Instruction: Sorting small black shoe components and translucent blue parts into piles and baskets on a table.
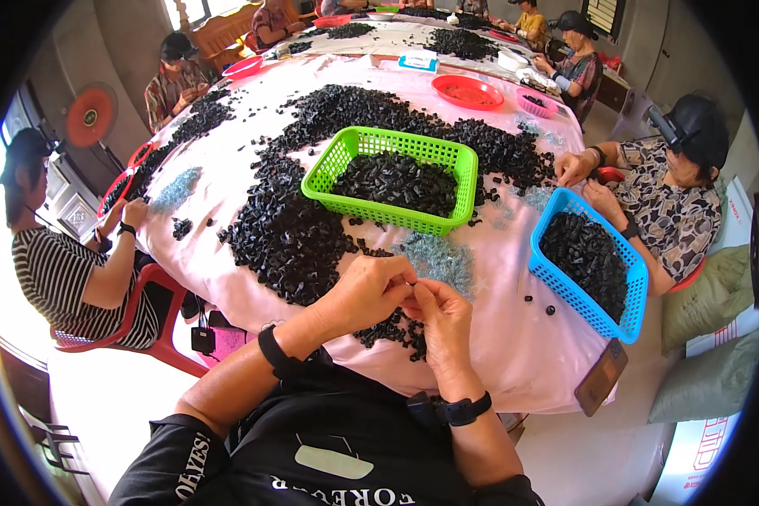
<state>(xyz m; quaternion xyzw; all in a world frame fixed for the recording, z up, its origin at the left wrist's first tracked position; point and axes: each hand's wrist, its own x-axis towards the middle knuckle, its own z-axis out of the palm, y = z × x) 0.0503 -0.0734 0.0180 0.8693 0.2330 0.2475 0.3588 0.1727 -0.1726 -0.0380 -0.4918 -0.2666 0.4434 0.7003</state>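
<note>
My left hand (367, 291) and my right hand (445, 325) meet above the near side of the table, fingertips pinched together. A small black piece shows between them, mostly covered by the fingers. Just beyond my hands lies a heap of small clear bluish pieces (438, 260). Small black pieces (395, 336) are scattered beneath my hands, and a large pile of similar black pieces (278, 240) spreads ahead and to the left. A green plastic basket (388, 216) holding more black pieces stands past the clear heap.
To the right sits a blue basket (569, 291) of black pieces, with a phone (601, 377) at the table edge beside it. Farther back are a red tray (468, 92) and a wipes pack (418, 63). People work around the pink-covered table (506, 337), including one at left (84, 270) and one at right (670, 202).
</note>
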